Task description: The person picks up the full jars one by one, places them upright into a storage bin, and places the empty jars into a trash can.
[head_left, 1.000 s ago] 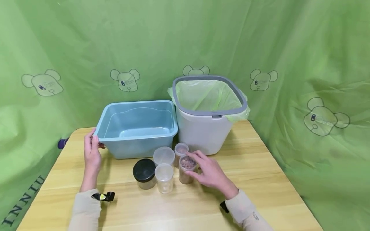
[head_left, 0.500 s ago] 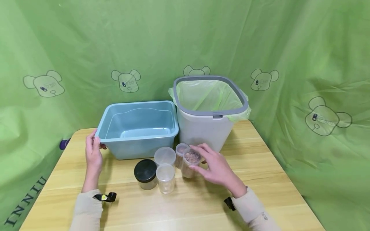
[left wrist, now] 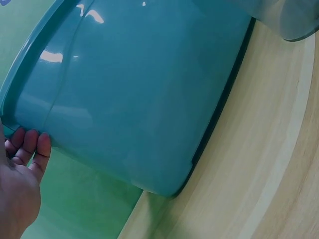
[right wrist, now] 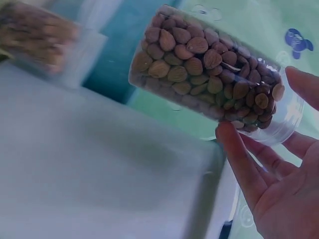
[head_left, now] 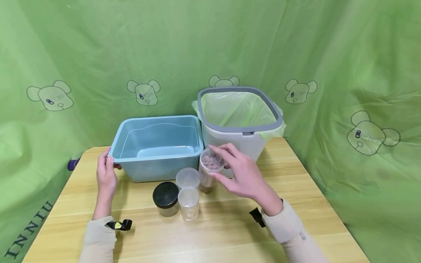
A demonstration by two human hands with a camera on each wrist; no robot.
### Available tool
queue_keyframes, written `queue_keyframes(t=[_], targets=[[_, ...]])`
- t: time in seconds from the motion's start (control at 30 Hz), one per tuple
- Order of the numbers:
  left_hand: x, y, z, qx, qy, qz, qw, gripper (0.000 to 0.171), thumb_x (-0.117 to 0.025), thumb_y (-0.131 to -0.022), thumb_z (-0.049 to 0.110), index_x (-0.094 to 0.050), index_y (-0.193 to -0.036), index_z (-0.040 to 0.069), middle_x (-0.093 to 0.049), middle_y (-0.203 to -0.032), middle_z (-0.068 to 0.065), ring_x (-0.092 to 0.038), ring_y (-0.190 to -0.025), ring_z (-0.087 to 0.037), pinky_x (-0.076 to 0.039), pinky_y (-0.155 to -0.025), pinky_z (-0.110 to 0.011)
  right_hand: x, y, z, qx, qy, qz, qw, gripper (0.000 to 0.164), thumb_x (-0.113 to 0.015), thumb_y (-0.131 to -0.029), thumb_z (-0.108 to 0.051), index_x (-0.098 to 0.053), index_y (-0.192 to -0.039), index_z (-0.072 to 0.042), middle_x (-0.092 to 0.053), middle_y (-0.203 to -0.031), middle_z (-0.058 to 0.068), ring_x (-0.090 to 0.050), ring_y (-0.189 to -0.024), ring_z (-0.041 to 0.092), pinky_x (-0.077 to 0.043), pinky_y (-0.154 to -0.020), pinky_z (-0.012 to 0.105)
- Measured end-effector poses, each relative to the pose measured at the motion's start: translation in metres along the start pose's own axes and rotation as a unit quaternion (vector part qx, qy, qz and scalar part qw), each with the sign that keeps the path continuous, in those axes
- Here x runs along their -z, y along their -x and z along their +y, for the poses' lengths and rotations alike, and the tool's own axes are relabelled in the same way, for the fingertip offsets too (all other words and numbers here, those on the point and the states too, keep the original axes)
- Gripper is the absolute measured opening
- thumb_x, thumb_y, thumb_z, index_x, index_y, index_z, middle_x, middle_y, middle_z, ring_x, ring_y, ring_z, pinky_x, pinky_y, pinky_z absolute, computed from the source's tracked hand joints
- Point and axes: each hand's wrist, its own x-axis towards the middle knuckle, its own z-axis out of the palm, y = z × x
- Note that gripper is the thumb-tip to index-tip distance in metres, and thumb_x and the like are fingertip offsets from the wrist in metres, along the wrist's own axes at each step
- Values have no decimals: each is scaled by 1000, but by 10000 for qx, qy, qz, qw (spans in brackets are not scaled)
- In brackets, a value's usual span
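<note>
My left hand [head_left: 106,177] grips the light-blue plastic basin [head_left: 161,168] at its front left corner. In the left wrist view, its fingertips [left wrist: 42,144] curl under the basin's rim. My right hand [head_left: 245,177] holds a clear jar [head_left: 206,178] by its open top, off the table. Brown almond-like kernels [right wrist: 199,64] fill most of this jar in the right wrist view. A second jar of brown pieces [right wrist: 37,37] shows blurred there; in the head view the held jar mostly hides it.
On the wooden table [head_left: 158,237] stand a black-lidded jar [head_left: 165,195], a clear jar [head_left: 188,202] and a wider translucent container [head_left: 187,177]. A white bin [head_left: 227,144] with a grey rim and green bag is right of the basin. Green cloth [head_left: 184,44] hangs behind.
My right hand has lifted the jar of kernels off the table and raised it toward the basin and bin. My left hand stays on the basin's corner.
</note>
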Motion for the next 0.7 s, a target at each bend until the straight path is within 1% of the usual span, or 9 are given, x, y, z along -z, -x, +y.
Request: queue_keyframes(t=[0.07, 0.13, 0.2, 0.33, 0.4, 0.47, 0.57, 0.7], targets=[[-1, 0, 1, 40, -14, 44, 10000, 47, -34, -113, 22, -41, -154, 1, -55, -100, 8, -56, -79, -7, -51, -71, -15, 2, -12, -4, 35, -67, 78, 9999, 69, -83, -86, -34, -58, -147, -13, -63, -129, 10, -65, -89, 18, -57, -72, 35], [-2, 0, 3, 142, 11, 114, 9998, 47, -36, -113, 24, -43, -155, 4, -55, -101, 5, -56, -79, -8, -51, -71, -16, 2, -24, -8, 60, -148, 141, 9998, 68, -82, -87, -33, -57, -148, -12, -63, -130, 11, -65, -89, 19, -57, -73, 35], [-4, 2, 4, 273, -35, 155, 9995, 48, -40, -112, 28, -43, -156, 9, -57, -106, 1, -55, -81, -8, -50, -71, -15, -1, -38, -11, 101, -256, 187, 9994, 68, -82, -88, -31, -56, -148, -11, -62, -130, 12, -66, -92, 20, -58, -75, 35], [-5, 3, 4, 418, -263, 148, 9987, 52, -48, -109, 27, -40, -158, 13, -60, -128, -12, -54, -91, -4, -48, -72, -13, -11, -64, -17, 186, -474, 224, 9984, 69, -80, -90, -27, -53, -151, -9, -60, -131, 14, -63, -90, 21, -57, -76, 34], [-5, 4, 5, 415, -392, 121, 9983, 54, -50, -108, 25, -39, -159, 12, -58, -135, -18, -53, -94, -2, -48, -72, -12, -18, -76, -19, 158, -599, 190, 9979, 69, -78, -92, -26, -51, -153, -10, -58, -132, 14, -63, -90, 20, -56, -75, 33], [-5, 4, 6, 434, -458, 111, 9979, 54, -49, -108, 24, -39, -159, 11, -58, -138, -22, -53, -93, -3, -48, -72, -12, -26, -88, -18, 29, -745, 135, 9971, 68, -77, -93, -26, -49, -154, -11, -57, -134, 13, -63, -91, 19, -58, -74, 32], [-6, 4, 10, 472, -533, 87, 9974, 54, -47, -108, 23, -39, -159, 11, -58, -139, -24, -53, -90, -5, -48, -71, -13, -40, -105, -16, -278, -894, 7, 9956, 68, -75, -95, -27, -47, -156, -14, -55, -136, 12, -64, -96, 19, -59, -75, 30], [-7, 5, 14, 482, -603, 63, 9970, 53, -44, -107, 21, -38, -159, 11, -57, -144, -23, -53, -92, -8, -48, -72, -16, -61, -126, -11, -580, -805, -174, 9949, 69, -73, -97, -30, -44, -158, -16, -53, -137, 12, -64, -102, 24, -57, -82, 31]])
